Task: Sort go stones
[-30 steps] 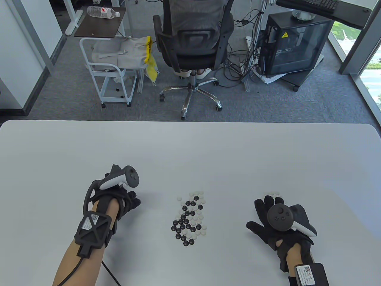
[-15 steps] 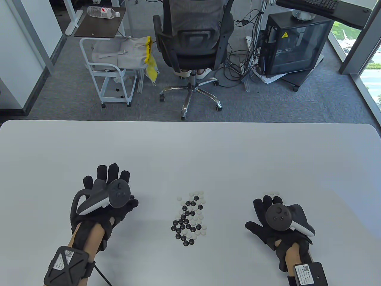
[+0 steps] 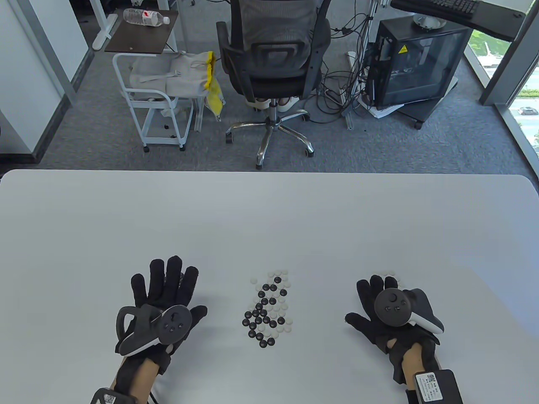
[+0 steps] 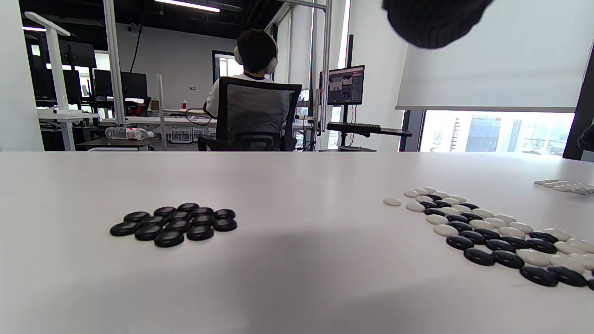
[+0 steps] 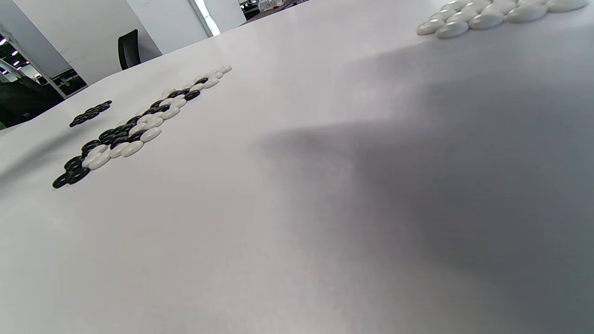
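Observation:
A mixed pile of black and white Go stones (image 3: 268,309) lies in the middle near the front of the white table (image 3: 269,219). My left hand (image 3: 168,286) lies flat, palm down, to its left with fingers spread and holding nothing. It covers a small group of black stones (image 4: 174,224) that only the wrist views show. My right hand (image 3: 370,301) rests to the pile's right with straight fingers and is empty. A small group of white stones (image 3: 389,274) sits just beyond its fingertips, also seen as white stones (image 5: 492,14) in the right wrist view.
Beyond the table's far edge a person sits in a black office chair (image 3: 273,54), back turned. A white cart (image 3: 156,97) stands on the floor at the left, a black computer case (image 3: 417,63) at the right.
My left hand has turned from a side-on, curled pose to flat with fingers spread, and has drawn back toward the near edge. The right hand has barely moved.

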`<state>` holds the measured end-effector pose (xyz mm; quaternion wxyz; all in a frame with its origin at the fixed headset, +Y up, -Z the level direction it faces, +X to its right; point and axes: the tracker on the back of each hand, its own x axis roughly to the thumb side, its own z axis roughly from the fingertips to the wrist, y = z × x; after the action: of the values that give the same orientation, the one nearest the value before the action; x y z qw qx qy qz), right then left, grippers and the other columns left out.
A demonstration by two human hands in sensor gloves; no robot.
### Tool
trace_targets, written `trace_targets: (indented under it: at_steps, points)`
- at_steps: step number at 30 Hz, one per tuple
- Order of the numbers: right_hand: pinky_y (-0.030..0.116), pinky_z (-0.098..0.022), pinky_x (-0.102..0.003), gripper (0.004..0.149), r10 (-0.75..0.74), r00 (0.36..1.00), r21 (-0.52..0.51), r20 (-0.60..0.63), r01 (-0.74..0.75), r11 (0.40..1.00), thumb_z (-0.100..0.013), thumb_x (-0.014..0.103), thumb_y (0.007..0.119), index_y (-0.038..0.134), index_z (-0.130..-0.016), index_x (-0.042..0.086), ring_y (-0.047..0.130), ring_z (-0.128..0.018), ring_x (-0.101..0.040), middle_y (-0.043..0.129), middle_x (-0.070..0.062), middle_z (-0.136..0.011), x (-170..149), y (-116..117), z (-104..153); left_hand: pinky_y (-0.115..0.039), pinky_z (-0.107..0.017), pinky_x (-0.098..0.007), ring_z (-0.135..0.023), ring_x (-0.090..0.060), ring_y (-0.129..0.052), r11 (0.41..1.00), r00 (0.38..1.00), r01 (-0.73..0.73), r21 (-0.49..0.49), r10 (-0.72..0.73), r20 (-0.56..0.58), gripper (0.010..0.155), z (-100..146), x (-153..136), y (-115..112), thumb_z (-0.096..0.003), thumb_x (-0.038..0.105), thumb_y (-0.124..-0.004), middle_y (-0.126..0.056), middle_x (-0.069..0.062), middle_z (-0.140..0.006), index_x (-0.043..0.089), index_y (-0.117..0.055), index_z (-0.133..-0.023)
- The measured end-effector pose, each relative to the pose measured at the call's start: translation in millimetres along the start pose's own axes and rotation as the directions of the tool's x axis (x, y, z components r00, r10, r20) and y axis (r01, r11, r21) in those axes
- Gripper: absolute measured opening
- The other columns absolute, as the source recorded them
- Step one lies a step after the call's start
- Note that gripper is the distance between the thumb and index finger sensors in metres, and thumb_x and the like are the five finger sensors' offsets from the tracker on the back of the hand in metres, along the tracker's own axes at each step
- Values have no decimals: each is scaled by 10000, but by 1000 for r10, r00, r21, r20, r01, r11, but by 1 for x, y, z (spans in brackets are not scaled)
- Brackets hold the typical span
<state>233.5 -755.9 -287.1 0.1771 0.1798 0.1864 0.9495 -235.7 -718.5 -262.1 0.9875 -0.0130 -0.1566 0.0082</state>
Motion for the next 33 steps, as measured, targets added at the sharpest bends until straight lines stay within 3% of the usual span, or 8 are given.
trace_targets:
  at_steps: [6,12,16,20,23,26,28,33]
  points:
    - [45,-534,-851,867,-5,1000,3,3,5,1000,-625,509,555,132,-1137,-49,-49,-907,-658,26,-457,-1091,-1,1,-2,-47,-560,-813,-949,-531,140,996,1000,2,-91,-3,-5,836,-4,-3,-22,-556,564,-557,100,-267,-1135,156,-151,-1163]
    - [44,-532,-857,865,-22,1000,13,-6,22,1000,-624,511,549,133,-1140,-45,-48,-908,-664,23,-458,-1092,-3,3,-3,-41,-555,-815,-956,-536,132,997,1000,13,-77,-12,15,835,-7,2,-24,-554,563,-558,87,-275,-1142,159,-156,-1164]
    - [55,-531,-867,857,-49,997,-35,51,51,998,-617,515,539,170,-1150,-45,-29,-919,-673,47,-457,-1102,0,0,-2,-35,-550,-816,-957,-535,133,998,1000,6,-68,-6,13,839,-6,1,-24,-554,565,-556,91,-273,-1141,153,-152,-1163]
    - [67,-530,-886,854,-117,987,-96,110,128,987,-615,520,533,176,-1159,-34,-27,-918,-691,15,-460,-1092,9,-14,0,-34,-550,-816,-957,-538,133,997,1000,3,-74,-3,0,836,-7,0,-24,-555,564,-555,96,-277,-1138,159,-150,-1165]
    - [88,-536,-904,834,-159,969,-121,187,183,976,-613,524,537,230,-1180,-5,-12,-926,-705,-7,-461,-1087,26,-37,-3,-35,-550,-817,-957,-541,133,998,1000,6,-69,-7,-6,838,-6,0,-23,-556,567,-552,100,-278,-1138,160,-147,-1165]
    - [96,-537,-908,793,-144,965,-104,220,170,980,-613,526,538,403,-1192,2,-1,-940,-701,52,-451,-1117,51,-70,-16,-32,-548,-817,-955,-543,135,997,1000,0,-74,-1,-12,839,-7,0,-25,-556,567,-551,103,-281,-1136,159,-145,-1166]
    - [102,-540,-909,754,-145,969,-16,200,151,988,-614,522,536,556,-1165,8,20,-956,-694,127,-438,-1144,71,-92,-33,-32,-548,-817,-956,-542,135,997,1000,3,-78,-4,-12,836,-7,0,-24,-556,567,-551,101,-280,-1137,161,-149,-1167]
    - [121,-549,-906,701,-84,993,138,88,72,988,-612,511,541,714,-1098,35,64,-974,-685,218,-414,-1164,101,-97,-87,-34,-548,-818,-958,-543,132,998,1000,-12,-66,10,-22,833,-5,-2,-21,-556,567,-555,96,-281,-1139,162,-166,-1171]
